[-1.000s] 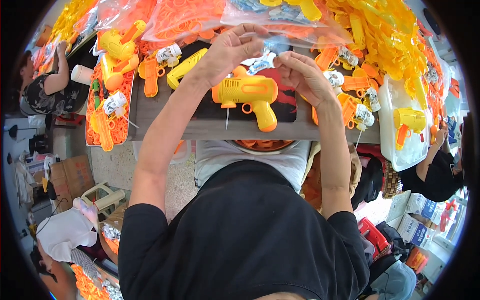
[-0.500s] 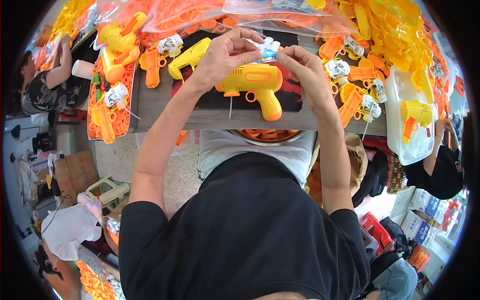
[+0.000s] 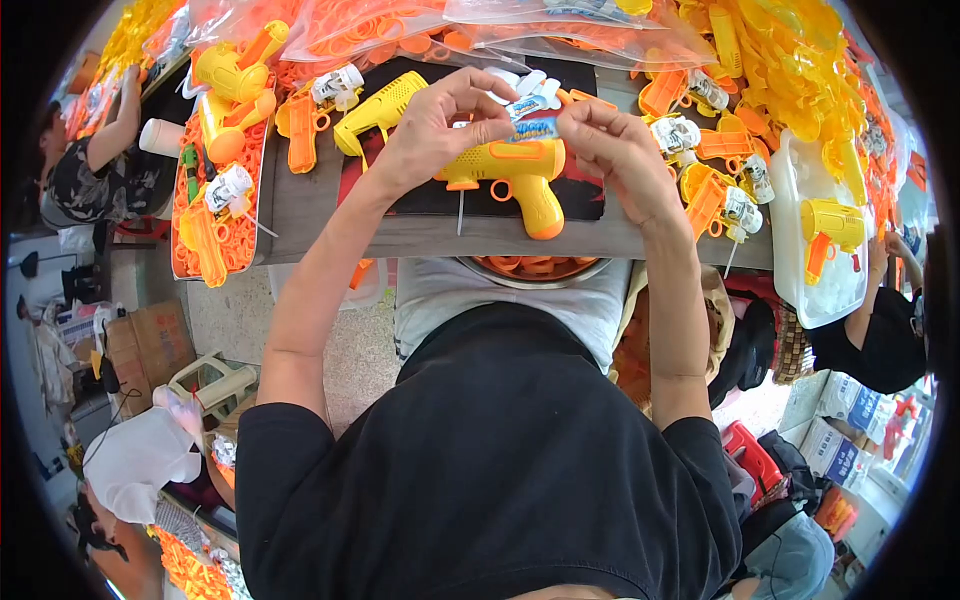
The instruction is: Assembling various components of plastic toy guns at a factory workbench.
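Note:
A small blue printed sticker (image 3: 535,128) is stretched between my two hands, over a yellow toy gun half (image 3: 505,162). My left hand (image 3: 440,125) pinches its left end with thumb and forefinger. At the other end, the fingertips of my right hand (image 3: 618,155) are closed on it. The yellow gun body lies on a dark mat with its orange-tipped grip toward me; a thin white stick points down from its front. Behind the sticker sit several white and blue label pieces (image 3: 538,93), partly covered by my fingers.
Another yellow gun shell (image 3: 385,110) lies left of my left hand. A tray (image 3: 262,225) of orange rings and gun parts stands farther left. Gun mechanisms (image 3: 705,195) and a white bin (image 3: 822,295) are on the right. Clear bags (image 3: 370,35) of orange parts line the back; co-workers sit at both sides.
The blue sticker now shows face-on between my fingertips, where before it sat farther back beyond them. Both hands have shifted only slightly, the left a little toward me.

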Tool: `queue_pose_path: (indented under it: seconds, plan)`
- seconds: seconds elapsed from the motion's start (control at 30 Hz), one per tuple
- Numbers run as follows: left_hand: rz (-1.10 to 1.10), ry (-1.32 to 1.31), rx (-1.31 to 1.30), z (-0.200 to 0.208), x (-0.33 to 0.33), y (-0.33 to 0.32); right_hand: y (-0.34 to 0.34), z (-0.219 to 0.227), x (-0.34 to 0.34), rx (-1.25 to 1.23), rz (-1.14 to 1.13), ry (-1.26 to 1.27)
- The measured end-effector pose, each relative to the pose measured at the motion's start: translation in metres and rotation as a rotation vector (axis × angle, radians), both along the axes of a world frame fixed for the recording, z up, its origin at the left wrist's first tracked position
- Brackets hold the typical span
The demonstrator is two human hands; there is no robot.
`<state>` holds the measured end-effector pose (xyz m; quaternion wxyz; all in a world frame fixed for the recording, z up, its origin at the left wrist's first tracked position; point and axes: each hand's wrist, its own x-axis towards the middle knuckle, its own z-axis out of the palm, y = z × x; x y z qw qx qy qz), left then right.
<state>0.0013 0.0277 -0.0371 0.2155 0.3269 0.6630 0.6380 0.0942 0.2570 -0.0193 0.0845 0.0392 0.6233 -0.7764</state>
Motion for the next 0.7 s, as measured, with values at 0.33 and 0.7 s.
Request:
queue_pose_path:
  seconds: [0.33, 0.7]
  plan:
    - [0.194, 0.958, -0.329, -0.016, 0.011, -0.002, 0.016, -0.025, 0.038, 0.315, -0.335, 0.056]
    - [0.251, 0.881, -0.198, -0.033, 0.014, -0.001, 0.015, -0.044, 0.031, 0.638, -0.334, 0.167]
